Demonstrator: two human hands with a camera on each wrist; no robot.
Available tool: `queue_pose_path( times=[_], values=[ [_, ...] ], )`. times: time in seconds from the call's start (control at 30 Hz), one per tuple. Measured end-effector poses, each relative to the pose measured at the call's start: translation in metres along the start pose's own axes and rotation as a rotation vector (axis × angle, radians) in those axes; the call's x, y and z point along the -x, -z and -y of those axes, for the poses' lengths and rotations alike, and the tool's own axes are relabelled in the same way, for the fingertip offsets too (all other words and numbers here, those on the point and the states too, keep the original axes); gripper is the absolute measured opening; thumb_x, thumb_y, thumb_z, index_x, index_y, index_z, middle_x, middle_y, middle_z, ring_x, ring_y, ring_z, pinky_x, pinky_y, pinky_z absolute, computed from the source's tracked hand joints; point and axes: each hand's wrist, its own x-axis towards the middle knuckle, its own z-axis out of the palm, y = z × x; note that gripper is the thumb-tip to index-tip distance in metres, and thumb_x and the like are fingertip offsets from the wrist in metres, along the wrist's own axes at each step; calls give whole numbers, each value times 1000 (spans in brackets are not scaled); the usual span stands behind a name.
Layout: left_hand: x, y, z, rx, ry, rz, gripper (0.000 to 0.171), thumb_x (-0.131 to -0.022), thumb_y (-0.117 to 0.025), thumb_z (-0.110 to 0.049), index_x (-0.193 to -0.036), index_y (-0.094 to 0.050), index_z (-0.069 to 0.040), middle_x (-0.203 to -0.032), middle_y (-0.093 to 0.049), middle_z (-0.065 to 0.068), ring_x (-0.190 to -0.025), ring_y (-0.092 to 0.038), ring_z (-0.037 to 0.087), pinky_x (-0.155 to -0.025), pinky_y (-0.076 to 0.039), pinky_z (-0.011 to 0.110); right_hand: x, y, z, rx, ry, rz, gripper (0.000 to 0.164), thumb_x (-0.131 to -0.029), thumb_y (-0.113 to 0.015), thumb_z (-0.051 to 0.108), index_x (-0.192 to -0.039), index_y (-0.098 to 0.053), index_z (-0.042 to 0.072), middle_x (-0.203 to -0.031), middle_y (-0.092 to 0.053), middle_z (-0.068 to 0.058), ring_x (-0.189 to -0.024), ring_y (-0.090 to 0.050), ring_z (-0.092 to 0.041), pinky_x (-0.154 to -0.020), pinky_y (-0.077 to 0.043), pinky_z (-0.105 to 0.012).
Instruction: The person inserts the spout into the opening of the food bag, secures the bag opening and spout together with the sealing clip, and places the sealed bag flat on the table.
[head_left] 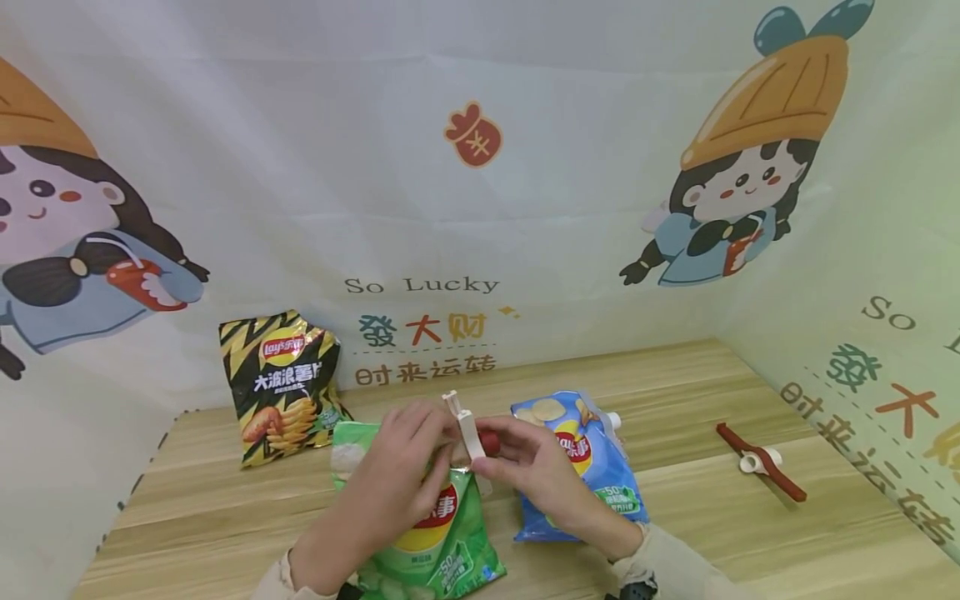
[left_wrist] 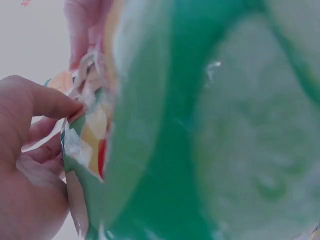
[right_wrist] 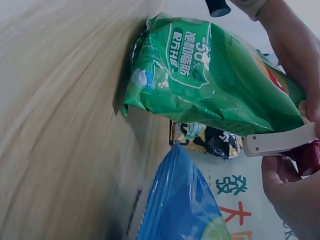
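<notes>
Green pillow-shaped plastic chip bag (head_left: 474, 546), pinched by left hand (head_left: 397, 467); right hand (head_left: 528, 467) grips long white-and-red plastic clip (head_left: 470, 435) at bag's top; crooked seating might make it slip.

Diffuse light fills the head view—margins stretched—while, in the right-wrist view, glints mark the green bag (right_wrist: 220, 85) and shadow darkens the tabletop (right_wrist: 65, 140) beside it, the left-wrist close-up being blurred.

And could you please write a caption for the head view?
Right hand holds a white clip; left hand grips a green chip bag near its top.
</notes>
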Motion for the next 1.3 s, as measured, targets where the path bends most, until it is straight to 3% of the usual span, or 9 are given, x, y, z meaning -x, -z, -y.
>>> queue_pose_path(
  times=[0.13,0.33,0.47,0.6,0.7,0.87,1.03,1.17,1.3],
  values=[
    [-1,2,-1,117,42,-15,26,-88,-69,0,-109,-56,-10,-103,-61,-1,-97,-58,14,-86,-50,37,2,-2,0,81,45,29,47,-95,-67,11,-140,-55,8,-128,-62,-13,-114,-62,-21,-95,-51,-31],
    [-1,1,-5,140,100,-50,34,-87,-72,2,-115,-56,-7,-106,-64,1,-103,-61,15,-88,-55,35,5,-5,5,156,61,50,49,-99,-62,12,-147,-49,14,-127,-62,-9,-114,-61,-22,-99,-49,-33],
    [-2,0,-4,24,87,-122,37,-84,-77,-4,-115,-57,-5,-108,-61,6,-102,-60,19,-87,-53,34,5,-6,6,174,100,40,49,-99,-61,9,-146,-49,14,-128,-63,-9,-114,-61,-22,-99,-50,-34],
    [-2,1,4,-172,103,-183,42,-82,-79,-26,-111,-59,-3,-106,-61,11,-97,-56,28,-88,-43,45,3,-7,5,178,128,34,49,-99,-60,8,-146,-49,13,-123,-64,-9,-112,-61,-22,-98,-50,-33],
    [0,3,9,-231,123,-110,36,-88,-73,-35,-107,-63,-6,-101,-66,9,-95,-60,28,-87,-39,47,2,-8,4,178,141,33,48,-100,-59,8,-147,-49,12,-120,-64,-10,-111,-61,-22,-97,-51,-33],
    [2,1,8,-146,106,56,14,-100,-57,-26,-103,-64,-14,-94,-62,-3,-90,-58,16,-80,-39,36,3,-9,2,192,165,33,49,-100,-59,6,-147,-48,10,-121,-64,-11,-111,-61,-21,-97,-51,-33],
    [1,-2,6,-73,95,42,8,-100,-51,-16,-100,-60,-16,-87,-52,-8,-83,-50,10,-76,-37,31,2,-7,2,208,172,39,48,-98,-61,5,-144,-51,11,-123,-65,-8,-111,-62,-21,-99,-50,-36],
    [2,-4,4,-12,101,31,8,-99,-51,-15,-101,-58,-17,-89,-53,-9,-82,-48,9,-76,-36,30,1,-7,3,216,172,42,45,-96,-64,6,-140,-55,10,-121,-66,-7,-108,-63,-21,-98,-51,-38],
    [3,-6,3,89,173,1,9,-98,-57,-21,-105,-54,-15,-92,-53,-7,-84,-47,9,-78,-39,30,1,-7,5,224,182,25,40,-96,-64,6,-136,-58,7,-116,-67,-8,-105,-63,-21,-96,-52,-38]
  ],
)
